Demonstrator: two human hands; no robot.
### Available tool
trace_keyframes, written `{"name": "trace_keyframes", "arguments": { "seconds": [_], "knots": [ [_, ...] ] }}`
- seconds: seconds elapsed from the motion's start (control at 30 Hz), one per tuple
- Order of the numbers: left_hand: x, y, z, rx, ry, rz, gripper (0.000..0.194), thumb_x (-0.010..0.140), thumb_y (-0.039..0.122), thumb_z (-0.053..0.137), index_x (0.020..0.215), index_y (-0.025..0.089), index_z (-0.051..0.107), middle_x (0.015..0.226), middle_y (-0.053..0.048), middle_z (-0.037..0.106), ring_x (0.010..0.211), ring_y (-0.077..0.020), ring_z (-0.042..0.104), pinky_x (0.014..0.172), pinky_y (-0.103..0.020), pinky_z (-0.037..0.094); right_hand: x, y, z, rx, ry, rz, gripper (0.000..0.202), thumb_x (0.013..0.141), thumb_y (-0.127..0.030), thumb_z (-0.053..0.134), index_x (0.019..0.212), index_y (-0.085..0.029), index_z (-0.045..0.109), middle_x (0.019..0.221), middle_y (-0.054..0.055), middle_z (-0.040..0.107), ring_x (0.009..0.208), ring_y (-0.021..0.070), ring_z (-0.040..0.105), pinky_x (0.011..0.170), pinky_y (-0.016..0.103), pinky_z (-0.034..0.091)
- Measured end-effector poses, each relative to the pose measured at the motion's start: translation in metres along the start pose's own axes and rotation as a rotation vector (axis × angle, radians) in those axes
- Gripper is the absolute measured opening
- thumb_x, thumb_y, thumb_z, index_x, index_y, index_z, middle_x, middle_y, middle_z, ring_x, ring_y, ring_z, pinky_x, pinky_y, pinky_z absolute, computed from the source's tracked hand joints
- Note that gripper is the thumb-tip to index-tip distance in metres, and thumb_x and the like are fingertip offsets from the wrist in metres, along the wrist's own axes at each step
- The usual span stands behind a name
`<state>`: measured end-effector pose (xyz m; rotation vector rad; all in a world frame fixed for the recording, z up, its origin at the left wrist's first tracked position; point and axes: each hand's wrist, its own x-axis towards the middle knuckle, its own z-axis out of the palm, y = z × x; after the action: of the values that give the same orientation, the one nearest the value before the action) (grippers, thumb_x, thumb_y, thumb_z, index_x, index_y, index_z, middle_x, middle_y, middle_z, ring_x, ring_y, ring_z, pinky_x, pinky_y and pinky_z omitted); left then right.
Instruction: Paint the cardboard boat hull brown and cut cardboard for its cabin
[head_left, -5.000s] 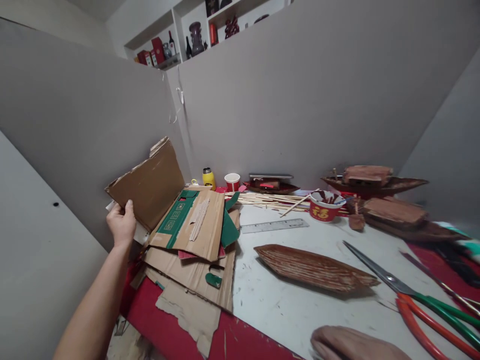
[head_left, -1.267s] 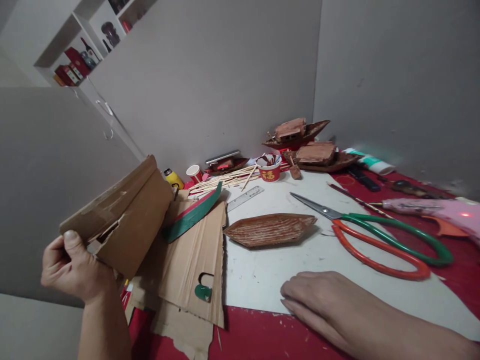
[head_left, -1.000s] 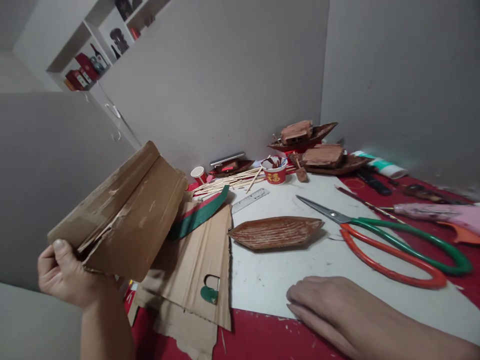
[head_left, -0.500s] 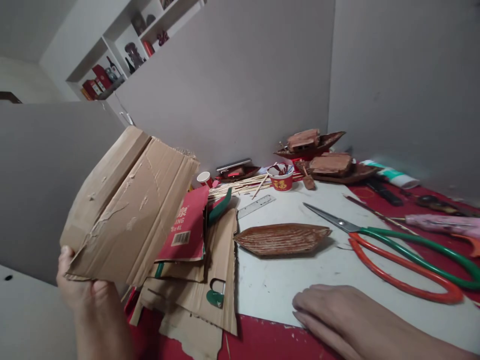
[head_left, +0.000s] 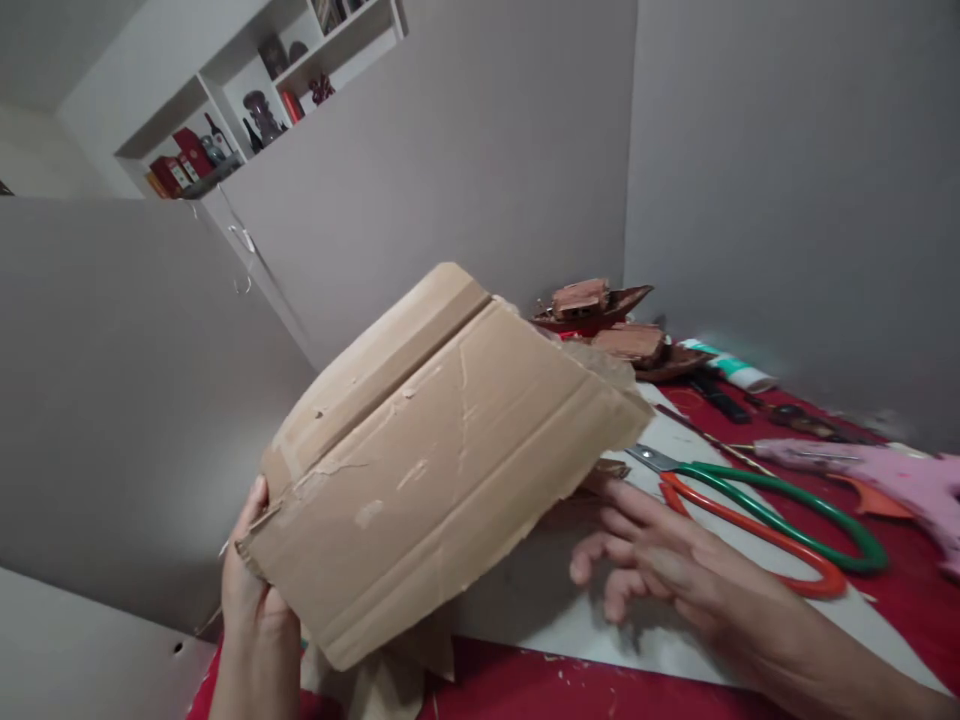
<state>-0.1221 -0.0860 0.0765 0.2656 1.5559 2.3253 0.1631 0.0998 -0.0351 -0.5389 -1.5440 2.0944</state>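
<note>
grey partition walls [head_left: 480,180] rise behind a table with a red covering [head_left: 570,690], and a white wall shelf [head_left: 354,55] with bottles and boxes is set high at the upper left. a white board [head_left: 540,640] lies on the red covering.

raised over the table, tilted, is a large piece of brown corrugated cardboard [head_left: 442,460], hiding much of the board. a deep fold line sets off a smoother flap along its upper left side; that flap's top corner is rounded. the main face is creased, with pale scuffs and peeled spots, its surface paper torn near the fold, and the lower edge is ragged.

the two hands are apart. the left hand [head_left: 256,590] is clamped on the cardboard's lower left corner. the right hand [head_left: 660,570] has its fingers loosely bent and spread, just beside the lower right edge; whether it touches cannot be told.

beyond it lie green-and-orange-handled scissors [head_left: 654,458], a pink glue gun [head_left: 885,465] and two brown model boats [head_left: 634,343].
</note>
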Motion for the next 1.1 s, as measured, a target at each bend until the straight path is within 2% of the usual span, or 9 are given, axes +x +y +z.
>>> {"name": "trace_keyframes", "arguments": {
  "seconds": [0.07, 0.13, 0.23, 0.4, 0.5, 0.7, 0.9, 1.0, 1.1],
  "knots": [
    [-0.004, -0.011, 0.009, -0.027, 0.021, -0.045, 0.016, 0.084, 0.023, 0.063, 0.096, 0.016, 0.072, 0.075, -0.002, 0.079, 0.068, -0.0221, 0.076, 0.072, -0.033, 0.062, -0.004, -0.006, 0.002, 0.086, -0.033, -0.033, 0.076, 0.074, -0.066, 0.068, 0.134, -0.022, 0.052, 0.090, 0.012, 0.071, 0.066, 0.0239, 0.068, 0.055, 0.037, 0.056],
    [-0.006, -0.021, 0.015, -0.059, 0.024, -0.057, 0.018, 0.083, 0.022, 0.066, 0.100, 0.019, 0.072, 0.082, 0.000, 0.079, 0.078, -0.0211, 0.077, 0.074, -0.029, 0.061, -0.006, -0.011, 0.006, 0.158, -0.009, -0.048, 0.056, 0.071, -0.064, 0.072, 0.107, -0.022, 0.066, 0.086, 0.010, 0.069, 0.068, 0.0236, 0.067, 0.052, 0.035, 0.056],
    [-0.008, -0.031, 0.021, -0.095, 0.033, -0.067, 0.022, 0.084, 0.018, 0.065, 0.105, 0.020, 0.072, 0.089, 0.002, 0.080, 0.084, -0.0168, 0.077, 0.075, -0.022, 0.059, -0.006, -0.014, 0.010, 0.241, 0.134, -0.040, 0.042, 0.070, -0.059, 0.078, 0.080, -0.020, 0.067, 0.075, 0.006, 0.067, 0.061, 0.0204, 0.064, 0.046, 0.030, 0.055],
    [-0.015, -0.035, 0.026, -0.169, -0.040, -0.249, 0.017, 0.085, 0.017, 0.062, 0.098, 0.015, 0.073, 0.081, -0.005, 0.080, 0.080, -0.0239, 0.077, 0.074, -0.032, 0.062, -0.004, -0.014, 0.011, 0.275, 0.318, -0.093, 0.035, 0.067, -0.046, 0.086, 0.084, -0.021, 0.068, 0.080, 0.004, 0.069, 0.060, 0.0177, 0.061, 0.039, 0.026, 0.053],
    [-0.017, -0.037, 0.024, -0.288, -0.107, -0.301, 0.015, 0.085, 0.020, 0.062, 0.095, 0.017, 0.073, 0.080, -0.003, 0.080, 0.076, -0.0219, 0.077, 0.078, -0.032, 0.061, -0.004, -0.017, 0.012, 0.257, 0.377, -0.179, 0.040, 0.067, -0.046, 0.086, 0.096, -0.023, 0.069, 0.087, 0.005, 0.071, 0.065, 0.0198, 0.063, 0.039, 0.027, 0.055],
    [-0.016, -0.056, 0.011, -0.161, -0.465, -0.264, 0.040, 0.069, 0.042, 0.084, 0.101, 0.020, 0.073, 0.092, -0.006, 0.079, 0.088, -0.0271, 0.076, 0.074, -0.032, 0.062, -0.003, -0.025, 0.018, 0.270, 0.508, -0.282, 0.059, 0.064, -0.050, 0.086, 0.114, -0.026, 0.066, 0.099, 0.005, 0.073, 0.067, 0.0213, 0.065, 0.037, 0.027, 0.053],
    [-0.038, -0.078, 0.017, 0.019, -0.620, -0.270, 0.040, 0.066, 0.029, 0.090, 0.100, 0.019, 0.072, 0.097, -0.009, 0.078, 0.078, -0.0261, 0.075, 0.056, -0.030, 0.062, -0.008, -0.025, 0.025, 0.320, 0.375, -0.246, 0.049, 0.066, -0.054, 0.085, 0.097, -0.020, 0.068, 0.077, 0.003, 0.073, 0.051, 0.0179, 0.065, 0.044, 0.030, 0.056],
    [-0.038, -0.074, 0.018, 0.009, -0.592, -0.222, 0.041, 0.065, 0.028, 0.090, 0.100, 0.018, 0.072, 0.089, -0.008, 0.078, 0.067, -0.0229, 0.074, 0.049, -0.028, 0.060, -0.010, -0.024, 0.021, 0.316, 0.288, -0.238, 0.046, 0.067, -0.056, 0.082, 0.095, -0.021, 0.070, 0.082, 0.005, 0.075, 0.061, 0.0228, 0.069, 0.048, 0.034, 0.057],
    [-0.028, -0.064, 0.013, -0.014, -0.529, -0.154, 0.047, 0.060, 0.023, 0.092, 0.101, 0.016, 0.071, 0.086, -0.006, 0.078, 0.060, -0.0204, 0.072, 0.046, -0.027, 0.060, -0.009, -0.028, 0.012, 0.363, 0.315, -0.304, 0.048, 0.067, -0.059, 0.081, 0.099, -0.025, 0.070, 0.091, 0.005, 0.076, 0.068, 0.0236, 0.069, 0.050, 0.035, 0.058]
  ]
}}
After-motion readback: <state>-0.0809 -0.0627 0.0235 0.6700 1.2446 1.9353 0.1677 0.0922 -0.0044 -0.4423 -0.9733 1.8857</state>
